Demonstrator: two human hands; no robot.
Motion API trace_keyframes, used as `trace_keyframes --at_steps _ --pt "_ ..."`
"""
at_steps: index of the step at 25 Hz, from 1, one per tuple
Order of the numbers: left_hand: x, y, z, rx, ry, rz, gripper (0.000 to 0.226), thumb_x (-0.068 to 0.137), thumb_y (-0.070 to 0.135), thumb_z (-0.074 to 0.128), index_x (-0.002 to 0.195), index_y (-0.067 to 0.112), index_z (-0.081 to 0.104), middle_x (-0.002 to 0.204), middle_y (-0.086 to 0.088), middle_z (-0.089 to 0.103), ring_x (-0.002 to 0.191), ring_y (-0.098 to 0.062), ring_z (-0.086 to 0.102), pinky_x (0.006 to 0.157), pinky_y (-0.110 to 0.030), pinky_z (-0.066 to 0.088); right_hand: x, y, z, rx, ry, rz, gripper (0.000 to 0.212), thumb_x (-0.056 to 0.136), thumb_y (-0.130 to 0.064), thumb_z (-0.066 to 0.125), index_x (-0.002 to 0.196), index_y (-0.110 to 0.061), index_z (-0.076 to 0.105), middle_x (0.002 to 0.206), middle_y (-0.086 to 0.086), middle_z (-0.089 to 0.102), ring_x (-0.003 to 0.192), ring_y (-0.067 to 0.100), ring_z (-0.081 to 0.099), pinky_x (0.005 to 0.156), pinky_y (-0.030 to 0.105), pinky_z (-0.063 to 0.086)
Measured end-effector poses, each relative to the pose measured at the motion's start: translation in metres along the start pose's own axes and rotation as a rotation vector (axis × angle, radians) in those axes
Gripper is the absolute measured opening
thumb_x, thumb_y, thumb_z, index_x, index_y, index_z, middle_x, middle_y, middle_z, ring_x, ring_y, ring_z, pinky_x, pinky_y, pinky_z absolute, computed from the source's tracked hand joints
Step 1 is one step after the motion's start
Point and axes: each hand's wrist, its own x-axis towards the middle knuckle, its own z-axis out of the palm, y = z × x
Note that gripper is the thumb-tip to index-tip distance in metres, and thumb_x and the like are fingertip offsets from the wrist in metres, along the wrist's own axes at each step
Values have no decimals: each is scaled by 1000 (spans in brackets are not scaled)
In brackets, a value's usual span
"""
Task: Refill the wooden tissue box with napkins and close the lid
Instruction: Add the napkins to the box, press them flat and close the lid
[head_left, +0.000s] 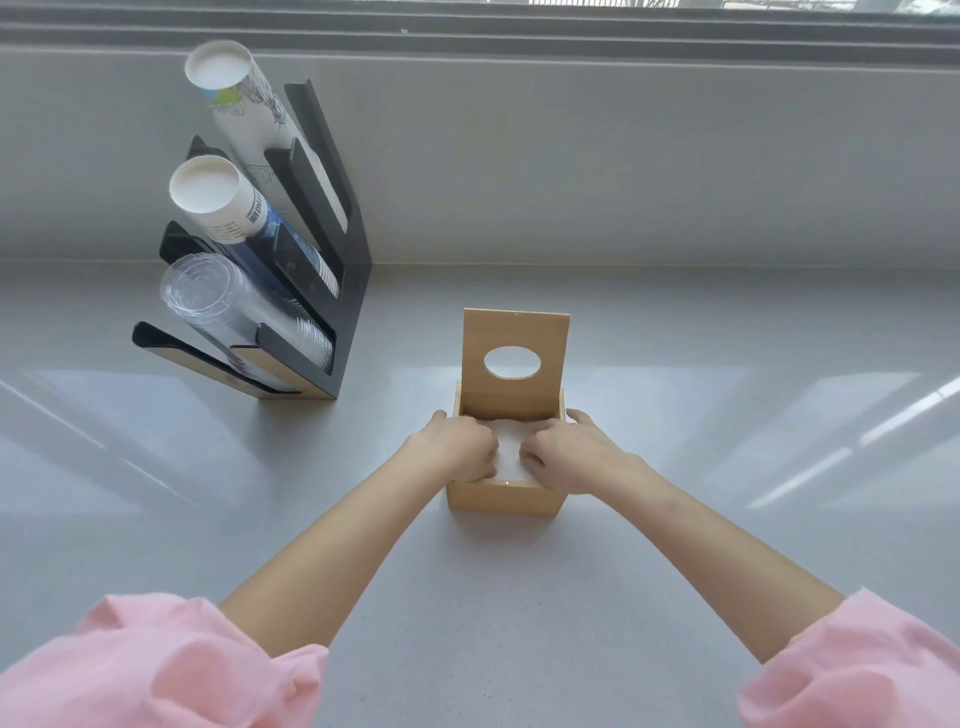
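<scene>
Worktop (675, 571), pale grey and glossy, fills most of the view and runs back to a wall under a window. On its far left stands a black cup rack (343, 291) with three slanted stacks: two of paper cups and one of clear plastic cups.

Near the middle of the worktop, well apart from the rack, sits the wooden box (501, 500). It is a light, plain-grained cube, and its hinged lid (514, 358) stands upright at the back edge, with an oval hole cut through it. White napkins (509, 447) fill the inside up to about the rim.

Both hands are in the box opening. The left hand (457, 449) and right hand (569, 454) each press down on the napkins with fingers curled, thumbs lying outside along the side walls. Each grip is narrow and bears on the napkins; whether any sheet is pinched between fingers, I cannot tell.

The likely risk is a stack that springs back above the rim once the hands lift, so the lid would catch on it or sit ajar. The lid could also drop forward onto the knuckles if the box is jolted. A top sheet could cling to the fingers and pull out crooked.
</scene>
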Motion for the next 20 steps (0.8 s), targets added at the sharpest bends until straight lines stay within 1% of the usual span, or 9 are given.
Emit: trace_keyframes --at_steps 1,2,3,6,9,12,14,17,20 --pt "-4 -1 -1 -47 35 19 35 95 23 36 123 12 54 99 -7 63 95 -26 49 85 -32 33 -4 1 -2 75 58 -7 34 93 -12 33 108 -14 64 100 4 67 104 24 56 110 39 22" --pt "-7 -2 -4 -97 69 36 37 95 25 38 128 16 50 115 -7 62 104 -27 52 87 -33 36 -9 3 -5 136 117 -10 35 94 -13 34 111 -16 64 103 3 71 104 24 58 106 36 27" --pt "-12 -4 -7 -151 116 48 38 94 26 40 131 19 48 124 -5 60 112 -26 52 90 -34 39 -15 4 -10 180 178 -5 34 94 -14 34 111 -16 65 102 3 72 101 25 59 100 35 32" --pt "-24 -16 -22 -275 375 65 33 92 21 44 124 18 53 122 -4 60 116 -25 51 91 -35 43 -25 9 -29 287 412 8 29 94 -16 41 106 -15 67 99 3 72 96 26 60 92 38 42" --pt "-29 -26 -37 -300 612 43 37 93 21 45 129 17 50 132 -2 53 124 -23 42 98 -36 38 -24 18 -44 419 643 21 23 93 -14 48 102 -13 69 98 6 70 96 28 59 84 39 46" --pt "-28 -32 -47 -301 753 16 39 93 22 48 132 17 48 136 -3 48 127 -24 37 98 -35 34 -17 24 -54 499 783 37 19 92 -15 52 101 -14 68 99 6 64 98 25 55 78 36 46" --pt "-24 -35 -53 -297 759 -24 44 92 23 49 135 17 43 140 -3 43 130 -23 34 97 -34 32 -10 28 -62 467 777 47 24 91 -15 53 112 -15 64 111 6 60 106 25 51 84 35 44" --pt "-16 -37 -62 -272 663 -88 54 92 27 49 142 16 31 149 -3 31 134 -24 28 101 -36 31 1 33 -70 440 643 82 39 91 -17 53 130 -17 51 130 4 52 120 24 46 96 35 39" --pt "-5 -41 -69 -282 555 -123 58 92 28 49 144 15 25 150 -3 30 135 -26 28 104 -38 29 12 35 -71 466 534 138 41 91 -16 51 132 -17 48 129 5 54 120 26 49 95 38 43"
